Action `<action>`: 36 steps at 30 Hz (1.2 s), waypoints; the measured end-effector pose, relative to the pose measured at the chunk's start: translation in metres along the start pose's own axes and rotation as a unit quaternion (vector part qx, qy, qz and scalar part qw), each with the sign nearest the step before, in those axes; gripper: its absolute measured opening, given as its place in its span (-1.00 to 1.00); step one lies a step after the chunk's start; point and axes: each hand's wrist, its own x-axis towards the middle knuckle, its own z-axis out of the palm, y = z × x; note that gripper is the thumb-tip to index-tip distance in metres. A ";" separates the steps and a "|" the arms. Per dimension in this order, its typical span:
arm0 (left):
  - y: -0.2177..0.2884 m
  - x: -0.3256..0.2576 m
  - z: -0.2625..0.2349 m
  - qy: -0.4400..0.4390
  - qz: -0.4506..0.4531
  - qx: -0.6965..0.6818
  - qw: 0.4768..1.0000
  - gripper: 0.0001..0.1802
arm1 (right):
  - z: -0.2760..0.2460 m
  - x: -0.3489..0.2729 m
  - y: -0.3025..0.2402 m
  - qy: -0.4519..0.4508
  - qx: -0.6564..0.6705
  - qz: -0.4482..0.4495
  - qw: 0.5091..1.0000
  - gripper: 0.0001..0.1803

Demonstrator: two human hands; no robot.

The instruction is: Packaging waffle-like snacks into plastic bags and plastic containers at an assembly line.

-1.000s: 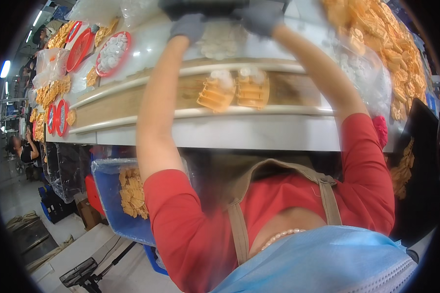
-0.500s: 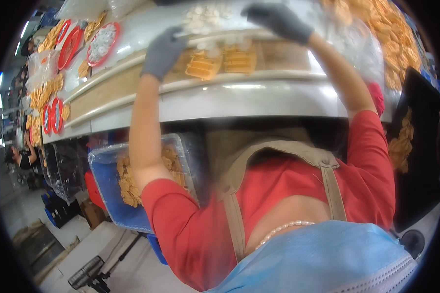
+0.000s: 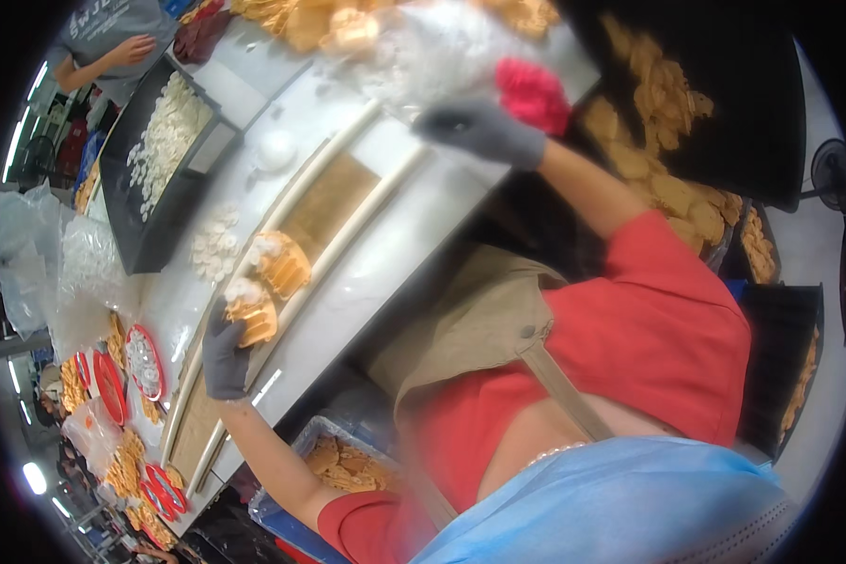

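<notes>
Two orange plastic parts [image 3: 284, 270] with slots lie side by side on the brown strip between two pale rails. Small white pieces [image 3: 245, 290] sit at their far ends. My left hand [image 3: 226, 355], in a grey glove, has its fingers closed at the edge of the nearer-left part; its fingertips are partly hidden. My right hand [image 3: 484, 133], also gloved in grey, reaches over the right end of the rails with fingers stretched out and nothing visible in them. Close by are a blurred clear plastic bag [image 3: 399, 70] and a bright pink cloth [image 3: 533, 96].
Loose white pieces [image 3: 214, 246] lie beyond the rails, near a black tray [image 3: 141, 246] of white pieces. Orange parts [image 3: 296, 21] are heaped at the back. Red-rimmed baskets [image 3: 163, 371] stand far left. A lined blue bin [image 3: 296, 522] sits below the bench. Another person's hand [image 3: 133, 49] shows at upper left.
The view has swung to the right. My left hand has come to the orange parts, and my right hand has moved from beyond the rails to beside the clear bag and pink cloth.
</notes>
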 end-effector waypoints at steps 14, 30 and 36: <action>-0.023 -0.016 0.121 0.028 0.047 -0.197 0.979 -0.64 | -0.171 -0.118 0.102 0.393 -0.187 0.227 0.871 -0.71; -0.071 0.008 0.321 -0.262 -0.056 -0.249 0.931 -0.49 | -0.321 -0.068 0.198 0.255 -0.230 0.295 0.892 -0.67; -0.094 0.012 0.319 -0.196 -0.040 -0.237 0.951 -0.56 | -0.332 -0.053 0.212 0.229 -0.210 0.245 0.918 -0.66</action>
